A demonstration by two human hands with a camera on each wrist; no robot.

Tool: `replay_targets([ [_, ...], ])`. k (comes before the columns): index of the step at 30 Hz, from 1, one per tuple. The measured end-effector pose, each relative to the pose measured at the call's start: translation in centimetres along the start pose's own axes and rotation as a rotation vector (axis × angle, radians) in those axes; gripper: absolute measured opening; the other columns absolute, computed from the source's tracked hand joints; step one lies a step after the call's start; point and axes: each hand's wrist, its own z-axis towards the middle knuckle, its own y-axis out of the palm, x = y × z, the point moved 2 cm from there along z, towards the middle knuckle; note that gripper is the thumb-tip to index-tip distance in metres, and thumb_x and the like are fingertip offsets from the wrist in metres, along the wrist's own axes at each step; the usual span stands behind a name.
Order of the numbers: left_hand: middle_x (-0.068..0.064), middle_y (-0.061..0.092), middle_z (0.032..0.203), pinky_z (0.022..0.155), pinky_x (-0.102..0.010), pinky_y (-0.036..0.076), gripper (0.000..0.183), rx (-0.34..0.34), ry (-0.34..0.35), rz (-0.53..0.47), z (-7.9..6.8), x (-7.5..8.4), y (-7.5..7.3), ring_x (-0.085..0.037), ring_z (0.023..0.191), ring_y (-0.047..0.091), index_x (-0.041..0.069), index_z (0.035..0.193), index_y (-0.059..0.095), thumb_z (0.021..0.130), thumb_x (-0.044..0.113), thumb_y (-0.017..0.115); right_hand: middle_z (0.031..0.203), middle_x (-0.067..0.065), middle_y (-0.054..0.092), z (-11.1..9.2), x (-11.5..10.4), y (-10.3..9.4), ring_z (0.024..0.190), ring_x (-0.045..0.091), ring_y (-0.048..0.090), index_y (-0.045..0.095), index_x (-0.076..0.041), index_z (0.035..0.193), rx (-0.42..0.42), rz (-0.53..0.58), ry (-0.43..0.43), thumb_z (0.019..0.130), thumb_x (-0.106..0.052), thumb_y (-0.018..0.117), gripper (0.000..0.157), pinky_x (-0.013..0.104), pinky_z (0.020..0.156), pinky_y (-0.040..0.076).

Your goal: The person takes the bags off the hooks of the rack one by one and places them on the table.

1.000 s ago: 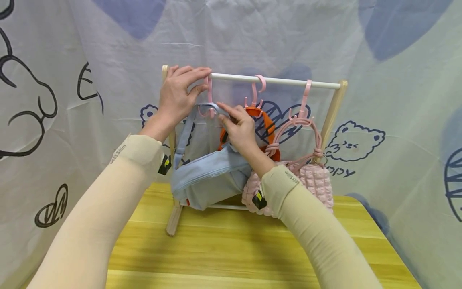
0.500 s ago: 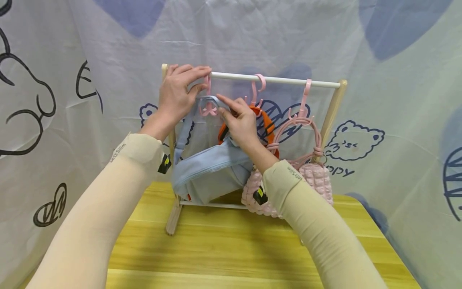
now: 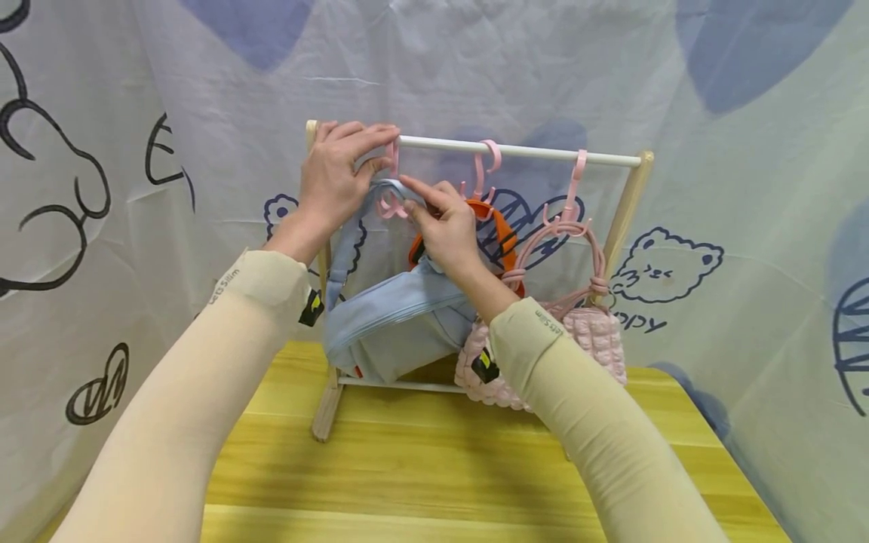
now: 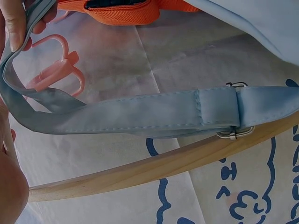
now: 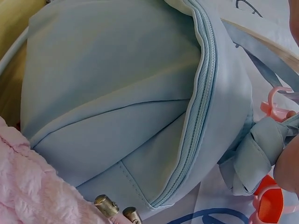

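Observation:
My left hand [image 3: 339,170] grips the stem of the left pink hook [image 3: 390,205] at the left end of the white rod. With thumb and index finger, my right hand [image 3: 448,226] pinches the strap of a light blue shoulder bag [image 3: 394,324]. The bag hangs tilted below the rod. In the left wrist view, the strap [image 4: 140,112] loops around beside the hook's prongs [image 4: 58,70]. Its metal buckle [image 4: 236,133] lies near the wooden post. The right wrist view shows the bag's zipper [image 5: 203,93] up close.
An orange bag [image 3: 505,234] hangs from the middle pink hook [image 3: 478,177], partly hidden behind the blue one. A puffy pink handbag [image 3: 597,339] hangs by knotted handles on the right hook [image 3: 573,185]. The wooden rack [image 3: 627,211] stands on a yellow wood table [image 3: 407,467] before a printed curtain.
My right hand has raised the blue strap from the hook's prong level to higher along its stem, and the bag has risen slightly. My left hand stays at the rod.

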Motion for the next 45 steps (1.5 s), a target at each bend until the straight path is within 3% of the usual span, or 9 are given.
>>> replay_targets([
  [35, -0.004, 0.071, 0.134, 0.12, -0.044, 0.033, 0.04, 0.016, 0.008, -0.005, -0.1, 0.1, 0.1, -0.027, 0.118, 0.065, 0.014, 0.133, 0.073, 0.093, 0.02, 0.075, 0.082, 0.001, 0.053, -1.1, 0.1, 0.3, 0.069, 0.007, 0.044, 0.077, -0.006, 0.124, -0.058, 0.016, 0.001, 0.096, -0.002, 0.073, 0.028, 0.021, 0.055, 0.037],
  [45, -0.005, 0.071, 0.134, 0.117, -0.041, 0.034, 0.04, 0.014, 0.023, -0.001, -0.2, 0.3, -0.1, -0.028, 0.118, 0.065, 0.014, 0.133, 0.072, 0.094, 0.019, 0.074, 0.084, 0.008, 0.055, -1.5, 0.1, 0.1, 0.072, 0.01, 0.049, 0.076, -0.003, 0.124, -0.046, 0.078, -0.033, 0.095, 0.003, 0.072, 0.03, 0.02, 0.059, 0.043],
])
